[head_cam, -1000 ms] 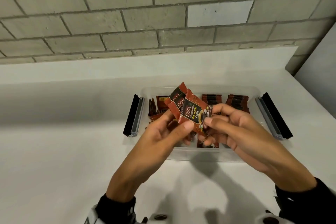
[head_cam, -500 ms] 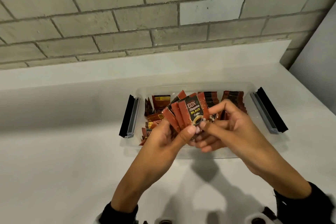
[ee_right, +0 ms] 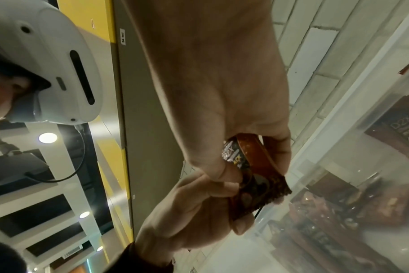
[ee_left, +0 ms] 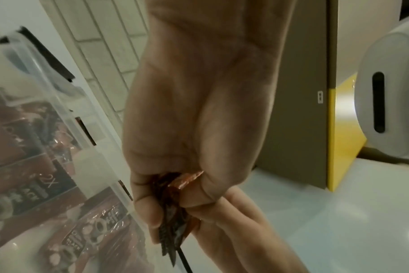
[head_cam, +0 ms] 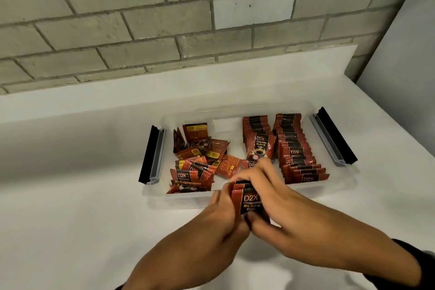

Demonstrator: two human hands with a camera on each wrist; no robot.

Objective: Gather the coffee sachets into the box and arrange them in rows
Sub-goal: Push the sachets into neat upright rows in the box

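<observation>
Head view: I see my left hand (head_cam: pixel 221 214) and right hand (head_cam: pixel 270 198) both pinching one small stack of sachets (head_cam: pixel 247 200), held upright over the near wall of the clear box (head_cam: pixel 179 200) on the white tabletop (head_cam: pixel 70 219).
Box contents: two neat rows (head_cam: pixel 292 146) stand at the box's right side; loose sachets (head_cam: pixel 197 160) lie jumbled at its left.
Left wrist view: my fingers (ee_left: pixel 147 212) curl around the stack's edges (ee_left: pixel 173 221), right beside the box wall (ee_left: pixel 65 118).
Right wrist view: thumb and fingers (ee_right: pixel 224 166) clamp the stack (ee_right: pixel 252 171), close to the box wall (ee_right: pixel 353 129).
</observation>
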